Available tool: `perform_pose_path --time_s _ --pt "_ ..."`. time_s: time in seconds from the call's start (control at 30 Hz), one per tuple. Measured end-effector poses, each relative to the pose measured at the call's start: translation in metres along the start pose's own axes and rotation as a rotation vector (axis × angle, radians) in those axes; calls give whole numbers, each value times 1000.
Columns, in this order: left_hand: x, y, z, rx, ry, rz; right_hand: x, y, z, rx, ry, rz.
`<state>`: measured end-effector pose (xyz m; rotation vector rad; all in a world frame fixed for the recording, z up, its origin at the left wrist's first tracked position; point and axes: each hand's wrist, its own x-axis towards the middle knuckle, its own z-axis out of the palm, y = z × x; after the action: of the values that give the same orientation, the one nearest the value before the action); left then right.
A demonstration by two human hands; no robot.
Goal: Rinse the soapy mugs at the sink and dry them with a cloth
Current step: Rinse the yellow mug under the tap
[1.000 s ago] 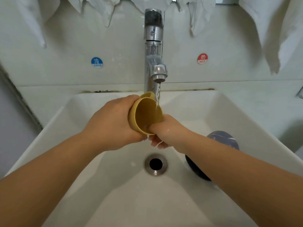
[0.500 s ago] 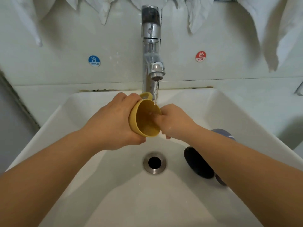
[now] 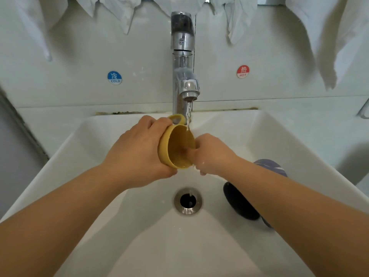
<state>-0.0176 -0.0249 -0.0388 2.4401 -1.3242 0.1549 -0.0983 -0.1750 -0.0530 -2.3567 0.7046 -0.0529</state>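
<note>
Water from the tap (image 3: 184, 56) falls in a thin stream onto the upper rim of the yellow mug (image 3: 176, 146), which is held on its side above the sink (image 3: 259, 132), its mouth turned toward the person's right and its handle uppermost, just beside the stream. The left hand (image 3: 135, 154) wraps the mug's body from the closed end, fingers curled over the top and thumb under it: a full, firm hold. The right hand (image 3: 211, 154) reaches in from the open side, with at least one finger pushed inside the mug against its inner wall; the others curl below the rim (whether they press the mug or hang free cannot be told).

So the mug's long axis runs left to right between the two hands, the mouth facing the right hand. The step in hand is probably rubbing soap from the inside. Turning the mug would likely fall to the left hand, since it alone bears it.

A second, dark blue mug (image 3: 241, 202) lies on its side in the sink, right of the drain (image 3: 187, 200), partly hidden by the right forearm. White cloths (image 3: 319, 37) hang on the wall above.
</note>
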Motion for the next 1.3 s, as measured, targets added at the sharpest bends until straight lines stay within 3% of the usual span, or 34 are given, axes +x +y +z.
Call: perform_pose_path --time_s 0.17,0.37,0.47,0.67,0.9,1.0,1.13,1.3 --pt "0 2 7 8 143 -62 -9 -9 5 403 -201 59" --pt "1 -1 1 -166 -52 -44 -3 -1 -15 213 -10 -50" --pt "0 -1 2 -305 -112 8 -3 3 -18 172 3 -94" --pt "0 -1 4 -332 17 8 -5 -2 -11 367 71 -98" --pt "0 0 10 -161 118 2 -14 -9 10 799 -269 229" --pt "1 2 7 -172 137 -20 -14 -12 10 869 -370 270" --pt "-1 6 5 -205 36 -38 -9 -9 3 833 -319 238" --pt "-9 19 -5 -51 -215 -104 -5 2 -12 671 -200 197"
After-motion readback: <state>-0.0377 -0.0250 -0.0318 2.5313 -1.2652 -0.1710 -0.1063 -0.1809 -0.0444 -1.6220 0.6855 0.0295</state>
